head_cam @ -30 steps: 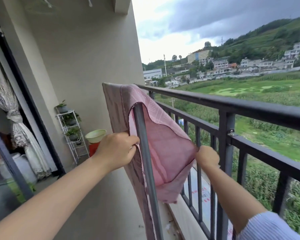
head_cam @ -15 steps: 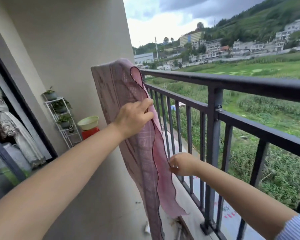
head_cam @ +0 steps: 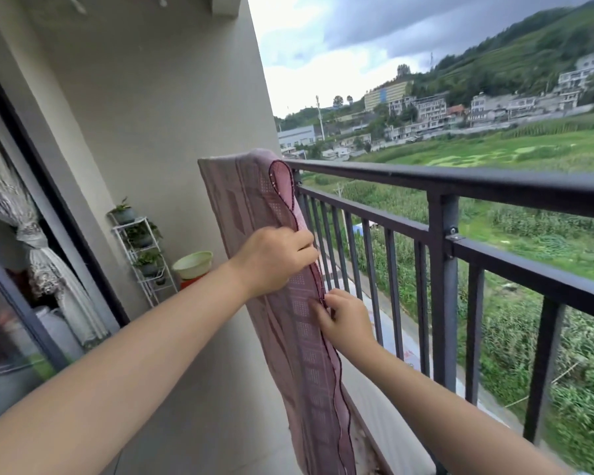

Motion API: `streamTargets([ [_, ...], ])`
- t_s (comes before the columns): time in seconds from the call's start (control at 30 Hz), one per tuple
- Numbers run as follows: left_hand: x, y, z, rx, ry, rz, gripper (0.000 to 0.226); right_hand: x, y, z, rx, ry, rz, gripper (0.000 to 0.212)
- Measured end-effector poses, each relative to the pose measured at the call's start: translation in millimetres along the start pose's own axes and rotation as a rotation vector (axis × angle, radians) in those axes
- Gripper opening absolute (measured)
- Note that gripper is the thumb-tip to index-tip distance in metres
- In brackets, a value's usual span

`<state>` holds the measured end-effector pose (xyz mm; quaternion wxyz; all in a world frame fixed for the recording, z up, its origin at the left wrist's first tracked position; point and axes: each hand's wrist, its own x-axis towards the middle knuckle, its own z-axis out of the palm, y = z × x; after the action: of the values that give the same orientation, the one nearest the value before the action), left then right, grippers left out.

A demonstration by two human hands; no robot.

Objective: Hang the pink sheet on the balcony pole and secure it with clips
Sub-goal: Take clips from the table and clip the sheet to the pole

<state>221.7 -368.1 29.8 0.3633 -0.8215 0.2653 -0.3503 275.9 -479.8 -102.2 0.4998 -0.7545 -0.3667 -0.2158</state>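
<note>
1. so the pink sheet (head_cam: 275,269) was already draped over its support right next to the dark balcony railing (head_cam: 460,181), both layers hanging down almost to the floor by the ledge. the pole itself was hidden under the fabric, so i couldn't say exactly how it sat.
2. hands: the left hand (head_cam: 275,260) was curled over the front layer up high, gripping the dark-stitched edge. the right hand (head_cam: 345,320) sat just below it, fingers pinching the same edge. both were holding cloth, neither was loose.
3. handling-wise it looked thin, soft and light, with a woven check pattern and a wavy hem. my guess is it folds and bunches at the slightest pull and would catch wind easily on an open balcony.
4. best place to take it seemed to be that stitched hem, since it's the firmest bit. pulling down evenly on both layers should flatten it.
5. no clips in view, so securing wasn't done. clips probably want to bite near the top where the fabric crosses over.
</note>
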Motion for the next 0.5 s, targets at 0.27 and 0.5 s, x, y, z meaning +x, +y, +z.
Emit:
streamTargets([
  [0.27, 3, 1, -8, 0.106, -0.272, 0.172, 0.022, -12, 4, -6, -0.101, -0.049, -0.090, 0.024],
  [0.5, 4, -1, -10, 0.083, -0.324, 0.183, 0.024, -11, 7, -37, 0.088, -0.238, 0.054, 0.021],
])
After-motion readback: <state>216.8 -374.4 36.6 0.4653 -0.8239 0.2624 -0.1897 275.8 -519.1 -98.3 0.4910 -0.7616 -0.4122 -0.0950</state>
